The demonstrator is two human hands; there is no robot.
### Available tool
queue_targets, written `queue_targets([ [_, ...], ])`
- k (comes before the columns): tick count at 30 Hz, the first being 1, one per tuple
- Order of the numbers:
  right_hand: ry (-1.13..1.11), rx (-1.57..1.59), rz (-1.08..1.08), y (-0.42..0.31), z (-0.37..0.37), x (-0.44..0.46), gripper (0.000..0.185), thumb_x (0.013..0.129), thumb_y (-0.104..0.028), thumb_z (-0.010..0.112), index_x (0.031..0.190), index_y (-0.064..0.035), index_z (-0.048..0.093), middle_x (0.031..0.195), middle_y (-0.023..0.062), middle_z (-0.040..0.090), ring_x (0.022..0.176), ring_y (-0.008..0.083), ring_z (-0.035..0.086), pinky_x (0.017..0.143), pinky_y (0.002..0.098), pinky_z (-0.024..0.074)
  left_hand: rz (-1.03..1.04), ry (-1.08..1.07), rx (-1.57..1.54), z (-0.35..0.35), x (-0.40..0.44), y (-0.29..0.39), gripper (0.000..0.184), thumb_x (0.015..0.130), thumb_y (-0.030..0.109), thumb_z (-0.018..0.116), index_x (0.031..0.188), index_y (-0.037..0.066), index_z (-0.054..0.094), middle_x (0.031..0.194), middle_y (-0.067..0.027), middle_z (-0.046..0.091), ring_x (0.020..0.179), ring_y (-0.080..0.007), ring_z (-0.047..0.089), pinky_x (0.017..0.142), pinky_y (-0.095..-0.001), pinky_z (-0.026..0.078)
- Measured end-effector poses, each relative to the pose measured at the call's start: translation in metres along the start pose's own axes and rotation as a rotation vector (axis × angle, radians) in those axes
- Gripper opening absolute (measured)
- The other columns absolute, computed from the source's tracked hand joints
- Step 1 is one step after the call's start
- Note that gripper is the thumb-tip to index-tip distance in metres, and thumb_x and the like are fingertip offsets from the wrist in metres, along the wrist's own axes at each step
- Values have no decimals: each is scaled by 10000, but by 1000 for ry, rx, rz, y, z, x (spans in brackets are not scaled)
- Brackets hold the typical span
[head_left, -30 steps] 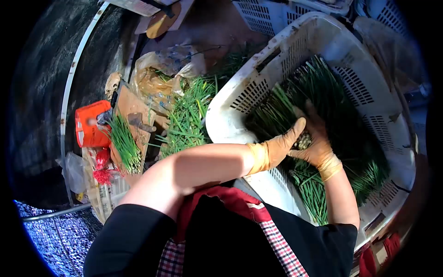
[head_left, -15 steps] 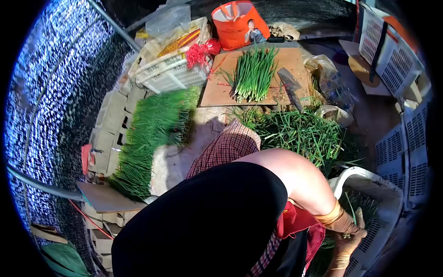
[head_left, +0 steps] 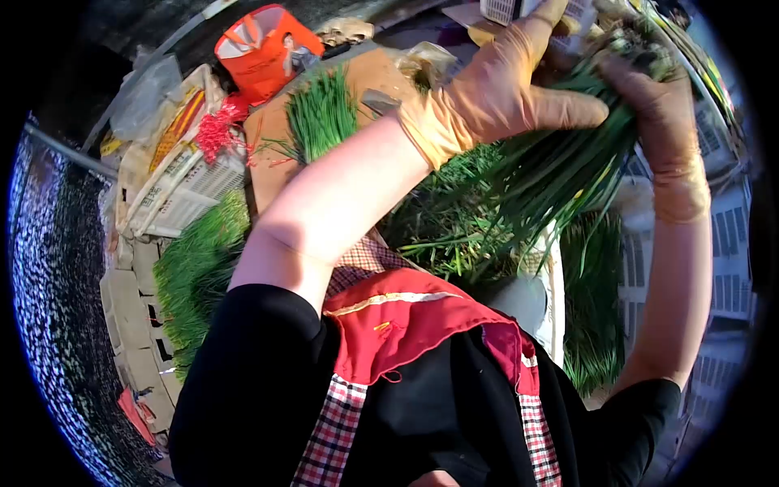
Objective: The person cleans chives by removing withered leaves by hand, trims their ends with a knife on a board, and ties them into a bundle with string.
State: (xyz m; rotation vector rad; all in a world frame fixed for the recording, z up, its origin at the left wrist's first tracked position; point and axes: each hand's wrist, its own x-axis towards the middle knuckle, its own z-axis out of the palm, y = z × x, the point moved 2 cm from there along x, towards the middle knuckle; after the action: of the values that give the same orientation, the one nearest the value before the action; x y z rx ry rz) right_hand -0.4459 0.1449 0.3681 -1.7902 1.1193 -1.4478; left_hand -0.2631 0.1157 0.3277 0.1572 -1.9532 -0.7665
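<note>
My right hand [head_left: 661, 122], in a dirty yellow glove, is wrapped round a bunch of long green stalks [head_left: 568, 162] near its pale root ends. The stalks hang down and to the left over a pile of loose greens [head_left: 454, 211]. My left hand [head_left: 511, 93], gloved too, is spread with thumb and fingers apart, just left of the bunch. On a brown board [head_left: 377, 73] at the upper left lies another green bunch [head_left: 320, 114], beside a knife blade [head_left: 379, 101] partly hidden by my left arm.
An orange bag [head_left: 264, 57] stands behind the board. Red string [head_left: 219, 130] hangs by a white crate [head_left: 191, 195]. A large heap of greens [head_left: 199, 268] lies at the left. More greens [head_left: 592, 300] fill the white basket [head_left: 554, 300] at the right. Crates [head_left: 730, 235] stand farther right.
Both hands have risen out of the basket at the right. A bunch of stalks is now up in my right hand, and my left hand has opened beside it. The view has turned.
</note>
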Motion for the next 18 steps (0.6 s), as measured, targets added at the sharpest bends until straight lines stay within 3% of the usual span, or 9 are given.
queue_targets([
  [2, -10, 271, 22, 17, 38, 4, 424, 723, -14, 723, 1123, -10, 583, 966, 75, 655, 853, 154, 637, 785, 279, 527, 85, 72, 716, -22, -32, -20, 1218, 533, 640, 790, 1378, -65, 269, 1233, -208, 501, 1128, -319, 514, 956, -383, 412],
  [5, -107, 475, 136, 42, 92, 13, 376, 724, -3, 702, 1084, -3, 593, 948, 67, 649, 811, 163, 636, 762, 275, 529, -228, -2, -70, -24, -80, -46, 1271, 550, 587, 816, 1439, 7, 115, 1393, -193, 345, 1282, -293, 360, 1075, -400, 290],
  [6, -113, 499, 142, 54, 111, 15, 375, 726, -2, 685, 1090, -3, 593, 943, 63, 649, 814, 166, 633, 772, 278, 521, -506, -86, -443, -22, -101, -45, 1211, 598, 493, 835, 1461, 73, 96, 1401, -131, 340, 1292, -257, 333, 1095, -381, 255],
  [9, -24, 659, 326, 69, 147, 7, 314, 726, 3, 657, 1036, 15, 608, 894, 65, 648, 774, 172, 623, 738, 281, 513, -612, 127, -818, -15, -136, -38, 826, 664, 342, 820, 1334, 104, 400, 1136, -40, 560, 1039, -146, 548, 895, -317, 468],
  [12, -34, 712, 549, 88, 184, -4, 237, 732, -18, 679, 960, 14, 623, 835, 64, 643, 689, 170, 615, 641, 304, 517, -794, 224, -1111, -14, -172, -49, 510, 724, 239, 778, 1153, 91, 546, 960, -23, 631, 817, -147, 638, 707, -289, 563],
  [14, -33, 588, 595, 99, 204, -12, 239, 765, -98, 697, 965, -10, 599, 803, 70, 639, 641, 189, 619, 628, 316, 533, -896, 349, -1199, -11, -196, -50, 456, 725, 206, 750, 1123, 72, 570, 937, -53, 647, 832, -168, 645, 728, -322, 566],
  [15, -58, 608, 606, 104, 213, -20, 288, 754, -155, 744, 964, -19, 601, 812, 66, 638, 678, 184, 621, 655, 325, 532, -949, 368, -1193, -14, -210, -51, 492, 713, 239, 750, 1135, 67, 566, 952, -60, 647, 840, -178, 645, 749, -333, 562],
  [16, -173, 601, 539, 126, 221, -28, 527, 746, -234, 772, 1144, 11, 527, 969, 104, 643, 843, 200, 628, 753, 336, 521, -999, 384, -1185, -20, -223, -49, 529, 700, 272, 751, 1148, 63, 563, 968, -67, 648, 848, -187, 645, 769, -345, 558],
  [18, -95, 197, 530, 126, 240, -67, 904, 732, -349, 789, 1362, 62, 289, 1152, 158, 586, 1008, 216, 586, 863, 324, 479, -947, 541, -1204, -37, -237, -31, 478, 761, 270, 704, 1143, 17, 568, 983, -111, 656, 822, -221, 655, 772, -358, 554],
])
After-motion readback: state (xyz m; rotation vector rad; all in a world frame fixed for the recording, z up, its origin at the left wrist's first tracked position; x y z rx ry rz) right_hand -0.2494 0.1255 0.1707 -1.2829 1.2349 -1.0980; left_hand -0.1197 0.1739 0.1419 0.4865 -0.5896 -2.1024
